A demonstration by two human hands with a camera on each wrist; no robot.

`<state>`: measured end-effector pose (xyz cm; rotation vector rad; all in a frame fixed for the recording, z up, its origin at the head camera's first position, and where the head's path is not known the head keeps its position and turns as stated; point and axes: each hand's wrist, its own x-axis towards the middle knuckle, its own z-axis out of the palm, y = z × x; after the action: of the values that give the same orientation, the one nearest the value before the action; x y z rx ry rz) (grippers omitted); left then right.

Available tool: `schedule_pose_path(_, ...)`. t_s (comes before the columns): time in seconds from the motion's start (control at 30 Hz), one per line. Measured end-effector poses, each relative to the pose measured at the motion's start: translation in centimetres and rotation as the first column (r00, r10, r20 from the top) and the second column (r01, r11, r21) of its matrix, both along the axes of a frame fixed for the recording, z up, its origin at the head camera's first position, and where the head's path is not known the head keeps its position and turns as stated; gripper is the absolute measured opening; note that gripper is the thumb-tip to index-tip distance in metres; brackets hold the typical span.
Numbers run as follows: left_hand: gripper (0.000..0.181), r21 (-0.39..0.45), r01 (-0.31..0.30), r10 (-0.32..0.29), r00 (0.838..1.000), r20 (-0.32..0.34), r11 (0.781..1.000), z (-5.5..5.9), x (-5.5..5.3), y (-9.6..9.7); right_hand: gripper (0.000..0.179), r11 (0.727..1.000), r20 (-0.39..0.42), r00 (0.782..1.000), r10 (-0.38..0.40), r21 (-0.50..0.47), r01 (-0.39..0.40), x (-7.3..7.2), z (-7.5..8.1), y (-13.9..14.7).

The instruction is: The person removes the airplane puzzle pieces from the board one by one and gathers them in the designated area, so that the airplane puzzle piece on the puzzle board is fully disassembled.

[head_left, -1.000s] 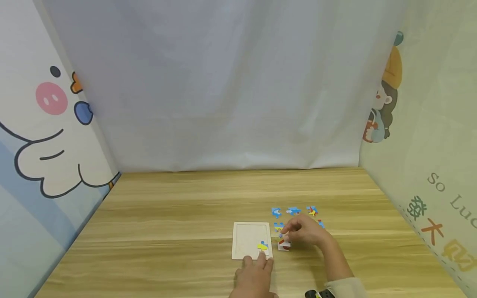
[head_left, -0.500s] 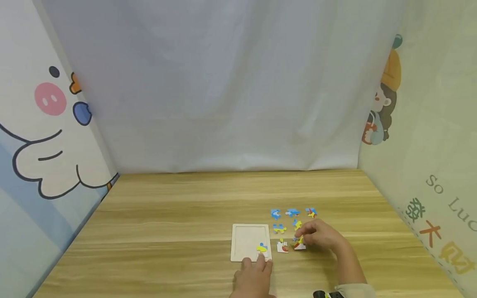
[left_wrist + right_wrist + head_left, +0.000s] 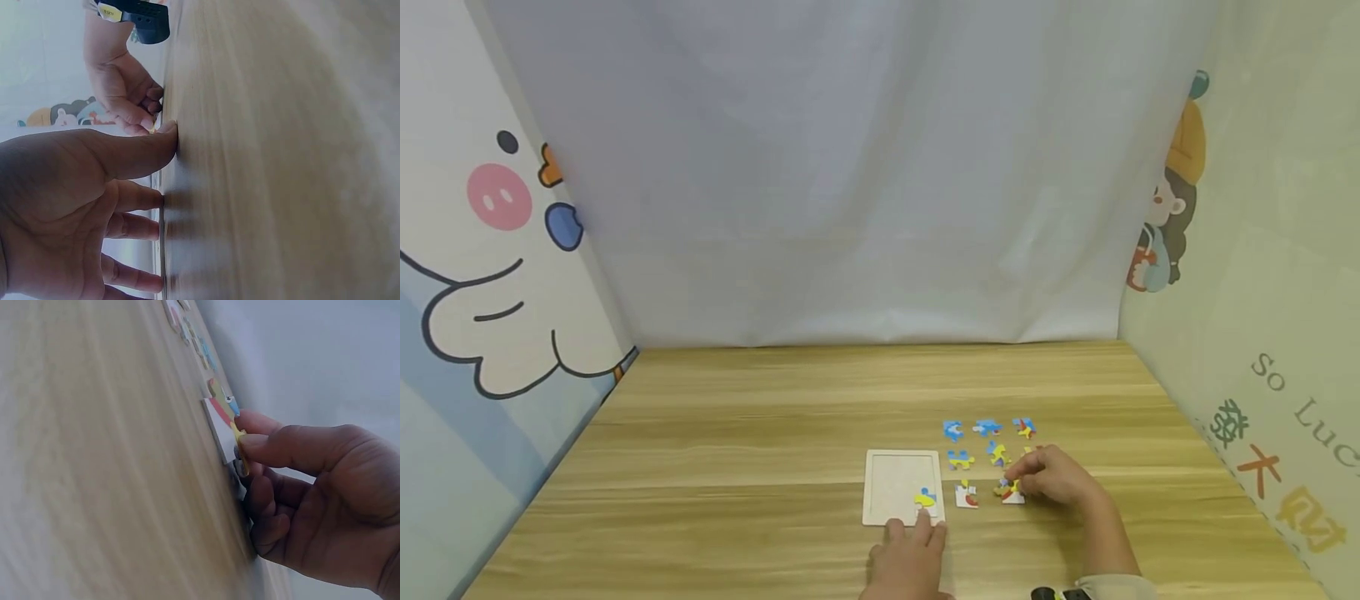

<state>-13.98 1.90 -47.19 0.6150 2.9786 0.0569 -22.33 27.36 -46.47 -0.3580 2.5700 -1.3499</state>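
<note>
My right hand (image 3: 1060, 481) pinches a jigsaw piece (image 3: 220, 425) between thumb and index finger, low over the table. White, red and yellow show on that piece, and the other fingers are curled beneath the palm. My left hand (image 3: 907, 562) rests with fingers extended on the front edge of a square wooden puzzle tray (image 3: 887, 479). Inside the tray's front right corner lies a yellow and blue piece (image 3: 927, 498). Another jigsaw piece (image 3: 966, 496), white and red, lies between the tray and my right hand.
Behind my right hand, more pieces are spread in loose rows, including a blue piece (image 3: 952, 430), a blue and yellow piece (image 3: 959, 460) and a red and yellow piece (image 3: 1025, 427). A grey-white curtain (image 3: 880, 183) hangs behind the wooden table (image 3: 737, 425).
My right hand has moved right, away from the tray, with the jigsaw piece in its fingers. The white and red piece beside the tray has come into view. My left hand stays in place.
</note>
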Motion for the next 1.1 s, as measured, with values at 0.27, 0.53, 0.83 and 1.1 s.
schedule_pose_path(0.27, 0.082, -0.020, 0.003, -0.003, 1.000, 0.009, 1.000, 0.3, -0.1, 0.0, 0.023, 0.999, -0.013, 0.999, -0.050, -0.007, 0.050, 0.0, 0.1, -0.2)
schedule_pose_path(0.53, 0.081, -0.007, -0.002, 0.002, 0.999, 0.040, 1.000, 0.4, 0.0, 0.0, 0.022, 0.999, -0.031, 0.998, -0.052, -0.005, 0.051, 0.2, 0.2, -0.8)
schedule_pose_path(0.83, 0.073, 0.039, 0.014, -0.018, 0.996, 0.084, 0.999, 0.7, 0.2, -0.7, 0.020, 0.997, -0.120, 0.990, -0.074, 0.018, 0.077, 0.8, 1.0, -3.4)
schedule_pose_path(1.1, 0.060, 0.246, 0.043, -0.051, 0.998, 0.025, 0.968, 3.0, -0.7, -3.7, 0.014, 0.979, -0.192, 0.963, 0.191, 0.103, -0.174, 1.1, 0.9, -6.2)
